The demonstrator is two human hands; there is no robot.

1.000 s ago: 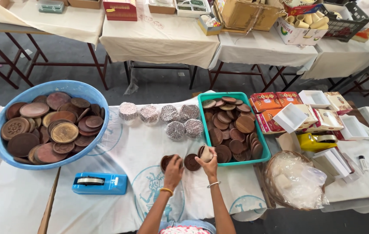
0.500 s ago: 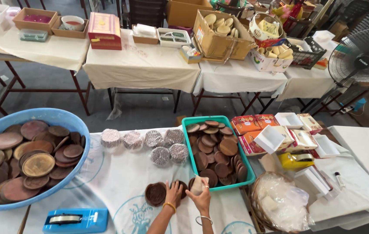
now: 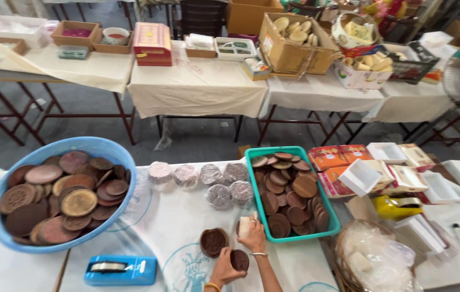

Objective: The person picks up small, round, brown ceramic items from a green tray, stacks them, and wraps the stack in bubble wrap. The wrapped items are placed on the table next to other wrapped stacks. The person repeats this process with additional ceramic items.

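Head view, lower centre of the frame: the left hand (image 3: 225, 269) reaches up, fingers clasping a brown round mould (image 3: 239, 260), face up. The right hand (image 3: 252, 236) grips a pale block (image 3: 245, 226), standing upright beside the green tray (image 3: 294, 237).

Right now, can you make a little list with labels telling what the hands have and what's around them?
Left hand: holds a round brown disc
Right hand: holds a small pale piece
Between them: a brown round mould on the white cloth
Right side: green tray of brown discs
Left side: blue basin of bigger brown discs
Behind: six wrapped rounds
Front left: blue tape dispenser
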